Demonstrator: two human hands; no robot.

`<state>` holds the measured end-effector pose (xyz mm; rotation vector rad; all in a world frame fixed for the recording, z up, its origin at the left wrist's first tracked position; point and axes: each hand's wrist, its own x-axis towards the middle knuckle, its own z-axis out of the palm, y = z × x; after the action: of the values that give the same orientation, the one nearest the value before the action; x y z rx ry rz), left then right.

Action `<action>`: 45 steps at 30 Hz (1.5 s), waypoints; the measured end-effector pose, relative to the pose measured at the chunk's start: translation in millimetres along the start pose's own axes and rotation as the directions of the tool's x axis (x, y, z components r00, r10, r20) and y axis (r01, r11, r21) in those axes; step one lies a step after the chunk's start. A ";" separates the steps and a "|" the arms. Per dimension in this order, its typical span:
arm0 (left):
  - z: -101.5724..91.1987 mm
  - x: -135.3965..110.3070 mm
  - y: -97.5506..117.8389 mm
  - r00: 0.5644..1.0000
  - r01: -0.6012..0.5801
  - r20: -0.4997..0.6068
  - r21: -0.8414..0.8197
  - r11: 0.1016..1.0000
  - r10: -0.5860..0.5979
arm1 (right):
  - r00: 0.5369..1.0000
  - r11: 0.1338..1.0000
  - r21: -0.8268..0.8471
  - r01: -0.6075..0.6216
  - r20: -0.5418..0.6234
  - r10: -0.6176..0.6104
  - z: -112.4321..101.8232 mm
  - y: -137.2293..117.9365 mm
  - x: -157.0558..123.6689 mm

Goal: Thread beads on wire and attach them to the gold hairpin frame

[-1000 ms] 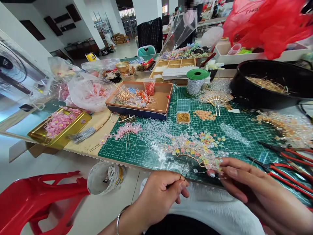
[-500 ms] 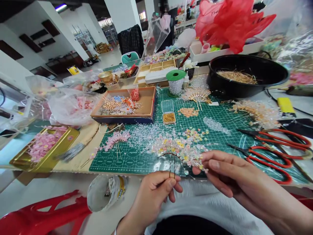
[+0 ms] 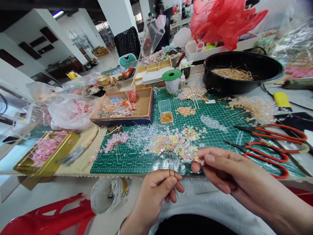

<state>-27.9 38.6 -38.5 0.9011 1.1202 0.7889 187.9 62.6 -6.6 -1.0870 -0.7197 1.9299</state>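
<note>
Between the thumb and fingers of my left hand (image 3: 162,187) are the two wavy prongs of a beaded flower hairpin (image 3: 171,147), held upright over the mat's front edge. Its curved top carries pink, yellow and clear blossoms and beads. At the right end of that spray, the thumb and forefinger of my right hand (image 3: 217,166) close on the outer beads; the other fingers curl loosely below. Behind the hairpin lie loose clear beads (image 3: 141,133) on the green cutting mat (image 3: 137,160). A pink flower hairpin (image 3: 117,140) lies to the left.
Two pairs of red-handled scissors (image 3: 266,153) lie at right. Farther back are a black basin (image 3: 212,78), a green-topped spool (image 3: 171,75), a box of beads (image 3: 166,117) and a cardboard tray (image 3: 144,111). A gold tin (image 3: 51,163) of pink flowers stands left.
The view has shifted slightly, so the table's things sit a little differently in it. Both hands keep their hold on the hairpin, with little visible change.
</note>
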 end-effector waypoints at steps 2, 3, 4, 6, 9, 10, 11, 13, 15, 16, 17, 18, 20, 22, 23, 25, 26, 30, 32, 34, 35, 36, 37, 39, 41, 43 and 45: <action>0.2 0.3 -0.3 1.000 0.000 0.005 0.000 1.000 0.000 | 1.000 1.000 -0.030 0.003 -0.004 -0.003 -1.6 1.4 0.6; 0.1 0.1 -0.4 1.000 -0.002 0.007 0.004 1.000 0.002 | 1.000 0.999 -0.054 0.005 0.000 -0.005 -2.5 2.5 1.0; 0.0 -0.1 -0.6 1.000 -0.005 0.009 0.009 1.000 0.005 | 1.000 0.997 -0.079 0.009 0.008 -0.008 -3.3 3.6 1.3; -0.3 -1.1 -0.8 1.000 -0.014 0.018 0.021 1.000 0.014 | 1.000 0.992 -0.124 0.017 0.016 -0.015 -4.2 5.7 1.8; -0.6 -2.5 -1.0 0.999 -0.029 0.037 0.039 0.999 0.027 | 0.999 0.990 -0.135 0.045 -0.020 -0.048 -2.9 7.2 1.7; -0.8 -2.8 -1.0 0.999 -0.031 0.044 0.041 0.999 0.029 | 0.998 0.990 -0.134 0.054 -0.034 -0.059 -1.8 7.2 1.5; -0.9 -2.9 -1.1 0.998 -0.032 0.050 0.042 0.999 0.030 | 0.997 0.989 -0.132 0.060 -0.048 -0.067 -0.4 7.0 1.1; -1.4 -2.9 -1.5 0.998 -0.031 0.064 0.039 0.999 0.029 | 0.993 0.990 -0.121 0.075 -0.079 -0.085 2.7 6.3 0.4; -2.0 -2.7 -2.5 0.997 -0.029 0.071 0.031 0.999 0.027 | 0.989 0.990 -0.103 0.095 -0.103 -0.105 5.3 6.3 -0.1; -2.4 -2.6 -3.2 0.997 -0.027 0.074 0.025 0.999 0.025 | 0.987 0.990 -0.091 0.104 -0.113 -0.114 6.2 6.6 0.0; -2.7 -2.5 -4.0 0.997 -0.025 0.073 0.016 1.000 0.024 | 0.986 0.991 -0.080 0.112 -0.113 -0.120 6.7 7.2 0.1; -3.1 -2.4 -4.9 0.997 -0.023 0.073 0.006 1.000 0.023 | 0.986 0.990 -0.069 0.119 -0.107 -0.126 7.1 7.9 0.4; -3.6 -2.3 -6.6 0.997 -0.020 0.076 -0.013 1.000 0.021 | 0.987 0.990 -0.051 0.132 -0.088 -0.136 7.5 9.3 1.0; -3.9 -2.2 -7.8 0.996 -0.017 0.082 -0.029 0.999 0.020 | 0.987 0.989 -0.049 0.143 -0.069 -0.146 8.0 10.1 1.0; -4.0 -2.2 -8.2 0.996 -0.016 0.085 -0.037 0.999 0.019 | 0.986 0.987 -0.054 0.151 -0.065 -0.155 8.4 10.1 0.6; -3.6 -2.1 -8.6 0.996 -0.009 0.084 -0.056 0.998 0.013 | 0.983 0.983 -0.063 0.170 -0.059 -0.174 9.6 9.6 -0.8; -3.3 -2.0 -8.6 0.997 -0.003 0.082 -0.066 0.998 0.009 | 0.982 0.982 -0.063 0.176 -0.056 -0.180 10.1 9.3 -1.6; -1.9 -1.5 -8.5 0.997 0.011 0.076 -0.102 0.995 -0.004 | 0.979 0.981 -0.054 0.188 -0.065 -0.191 11.8 8.5 -2.6; -1.7 -1.2 -8.2 0.997 0.013 0.075 -0.105 0.994 -0.005 | 0.977 0.979 -0.057 0.196 -0.068 -0.200 12.7 7.9 -1.2; -1.8 -1.3 -7.8 0.997 0.014 0.079 -0.104 0.994 -0.006 | 0.979 0.980 -0.055 0.190 -0.066 -0.194 13.9 6.9 0.5; -1.9 -1.6 -7.7 0.997 0.015 0.081 -0.108 0.994 -0.006 | 0.980 0.982 -0.052 0.183 -0.067 -0.187 14.6 6.3 1.3; -1.9 -1.9 -7.6 0.997 0.015 0.082 -0.115 0.993 -0.006 | 0.981 0.983 -0.050 0.179 -0.067 -0.183 15.4 5.6 1.9; -1.8 -2.3 -7.5 0.997 0.016 0.083 -0.123 0.992 -0.006 | 0.980 0.982 -0.050 0.182 -0.067 -0.185 16.2 5.0 2.2; -1.4 -2.9 -7.5 0.996 0.024 0.085 -0.141 0.990 -0.012 | 0.978 0.979 -0.055 0.194 -0.066 -0.197 17.6 3.9 2.4; -1.2 -3.1 -7.3 0.996 0.031 0.084 -0.146 0.989 -0.019 | 0.978 0.979 -0.048 0.200 -0.057 -0.202 18.6 3.4 2.2; -1.7 -2.8 -7.0 0.997 0.028 0.077 -0.134 0.991 -0.018 | 0.980 0.981 -0.029 0.190 -0.049 -0.191 19.1 3.3 1.8; -2.7 -2.3 -6.5 0.997 0.015 0.074 -0.111 0.994 -0.007 | 0.982 0.983 -0.013 0.182 -0.044 -0.182 18.8 3.5 1.4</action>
<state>-30.6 34.3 -43.8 0.8228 1.0061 0.7954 169.7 60.2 -1.0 -1.0293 -0.7761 1.7438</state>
